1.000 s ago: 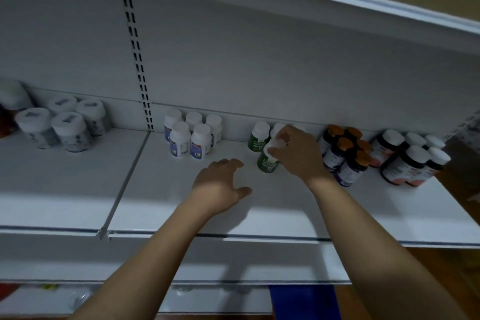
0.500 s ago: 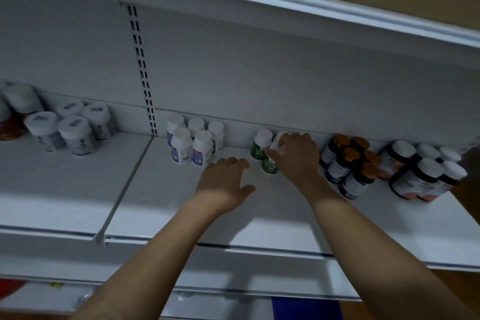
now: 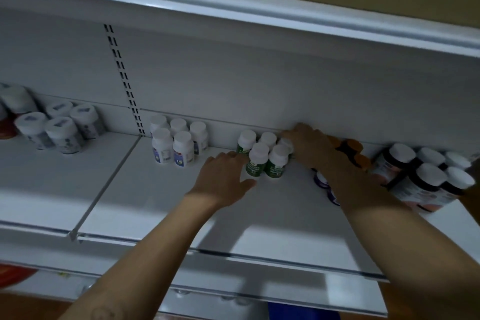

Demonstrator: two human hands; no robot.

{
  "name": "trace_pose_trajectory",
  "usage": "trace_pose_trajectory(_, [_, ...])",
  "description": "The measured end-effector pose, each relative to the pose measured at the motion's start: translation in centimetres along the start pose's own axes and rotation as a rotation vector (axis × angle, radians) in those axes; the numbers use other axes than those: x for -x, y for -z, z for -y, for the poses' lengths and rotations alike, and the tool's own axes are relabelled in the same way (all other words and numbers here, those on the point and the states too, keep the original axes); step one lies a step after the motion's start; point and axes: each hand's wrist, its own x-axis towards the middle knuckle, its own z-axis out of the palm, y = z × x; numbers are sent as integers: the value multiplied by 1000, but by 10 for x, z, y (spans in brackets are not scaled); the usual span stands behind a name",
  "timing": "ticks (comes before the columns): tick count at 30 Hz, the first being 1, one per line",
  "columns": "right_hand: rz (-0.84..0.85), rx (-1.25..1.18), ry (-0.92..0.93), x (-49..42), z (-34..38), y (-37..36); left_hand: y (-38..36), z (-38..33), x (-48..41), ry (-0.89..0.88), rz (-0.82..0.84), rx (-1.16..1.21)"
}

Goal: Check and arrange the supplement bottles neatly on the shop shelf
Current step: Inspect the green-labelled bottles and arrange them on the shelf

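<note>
Five green-label bottles (image 3: 259, 161) stand upright in a tight cluster at the back of the white shelf (image 3: 259, 223), three behind and two in front, touching one another. My left hand (image 3: 223, 179) lies open at the cluster's left side, fingers straight. Its fingertips (image 3: 233, 155) are against the left-hand bottles and its thumb is near the base of the front-left one. My right hand (image 3: 314, 149) reaches over the cluster's right side and covers part of the rear-right bottle. I cannot tell whether its fingers curl round that bottle. Blue-label bottles (image 3: 181, 145) with white caps stand grouped to the left, apart from the cluster. Orange-cap bottles (image 3: 352, 148) sit just beyond my right wrist, partly hidden. Larger dark bottles (image 3: 426, 179) stand further right.
</note>
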Motion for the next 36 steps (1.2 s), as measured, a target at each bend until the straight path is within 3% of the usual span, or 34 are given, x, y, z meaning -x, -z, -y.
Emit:
trace_pose_trajectory(7, [-112, -22, -9, 2, -11, -5, -13, -21, 8, 89, 48, -19])
trace_pose_trajectory(16, [-92, -105, -41, 50, -12, 12, -22, -53, 15, 124, 69, -18])
trace_pose_trajectory(21, [-75, -579, -56, 103, -23, 28, -32, -79, 37, -2, -55, -25])
trace_pose_trajectory(26, [18, -1155, 13, 149, -27, 26, -33, -101, 50, -45, -41, 217])
trace_pose_trajectory(29, [49, -1368, 74, 171, -29, 22, -26, -116, 60, -89, -20, 432])
trace_pose_trajectory(36, [-122, -1668, 208, 213, -49, 17, -14, -155, 89, -89, -39, 709])
